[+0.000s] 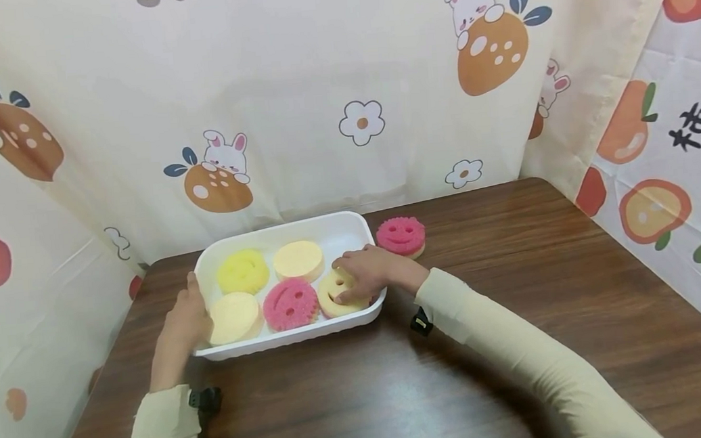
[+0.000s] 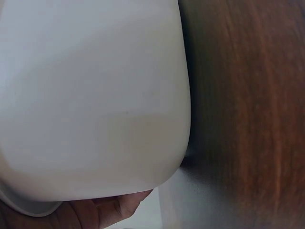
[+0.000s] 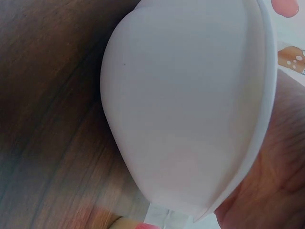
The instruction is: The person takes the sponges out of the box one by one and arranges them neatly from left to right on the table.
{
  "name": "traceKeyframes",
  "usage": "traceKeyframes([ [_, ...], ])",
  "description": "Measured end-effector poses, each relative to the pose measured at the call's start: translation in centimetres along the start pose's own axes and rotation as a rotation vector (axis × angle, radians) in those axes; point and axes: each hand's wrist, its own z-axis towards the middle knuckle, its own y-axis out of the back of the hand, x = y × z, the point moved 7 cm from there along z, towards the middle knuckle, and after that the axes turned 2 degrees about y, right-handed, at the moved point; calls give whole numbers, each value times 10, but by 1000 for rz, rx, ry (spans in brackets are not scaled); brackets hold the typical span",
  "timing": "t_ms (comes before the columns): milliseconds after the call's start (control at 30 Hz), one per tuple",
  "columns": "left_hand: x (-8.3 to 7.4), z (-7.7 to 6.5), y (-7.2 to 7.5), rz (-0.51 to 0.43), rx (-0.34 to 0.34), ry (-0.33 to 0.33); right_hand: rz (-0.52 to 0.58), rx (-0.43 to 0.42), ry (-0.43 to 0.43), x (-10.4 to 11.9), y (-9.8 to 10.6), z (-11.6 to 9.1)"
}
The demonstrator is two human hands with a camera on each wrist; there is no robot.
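A white tray (image 1: 297, 336) holds several round sponges. My left hand (image 1: 183, 319) grips its left end, fingers along the outer side. In the left wrist view, part of those fingers (image 2: 124, 205) shows past the tray's wall (image 2: 100, 95). My right hand (image 1: 366, 272) reaches over the right rim and pinches a cream smiley-face sponge (image 1: 330, 295), partly covering it. Beside that sponge lies a pink smiley sponge (image 1: 289, 305). A yellow sponge (image 1: 243, 272) and two plain cream-topped sponges (image 1: 298, 260) occupy the rest of the tray. The right wrist view shows mostly the tray's outer wall (image 3: 186, 105).
Outside the tray, just past its right end, a pink smiley sponge (image 1: 402, 236) with a pale underside lies on the dark wooden table (image 1: 542, 253). A printed curtain (image 1: 322, 160) hangs close behind the tray and along both sides.
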Motion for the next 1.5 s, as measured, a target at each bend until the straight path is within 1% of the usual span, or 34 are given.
traceKeyframes([
  [267, 1, 0, -2, -1, -3, 12, -28, 19, -6, 0, -5, 3],
  [467, 2, 2, -2, 0, -5, 7, -39, 18, -5, -1, -3, 5],
  [633, 2, 3, 0, 1, -8, 6, -30, -14, -2, -1, -1, 7],
  [833, 1, 2, -1, -2, 4, 12, -14, -60, -12, -3, -2, 6],
  [1033, 0, 2, -1, 3, 12, 19, 28, -90, -14, -5, 0, 6],
  [1267, 1, 1, -2, 5, 13, 27, 99, -138, 29, -3, 6, 5],
  [1400, 0, 1, -1, 1, 10, 26, 103, -168, 41, -4, 9, 3],
  [1500, 0, 0, -1, 5, 10, 27, 104, -175, 47, -4, 10, 3],
])
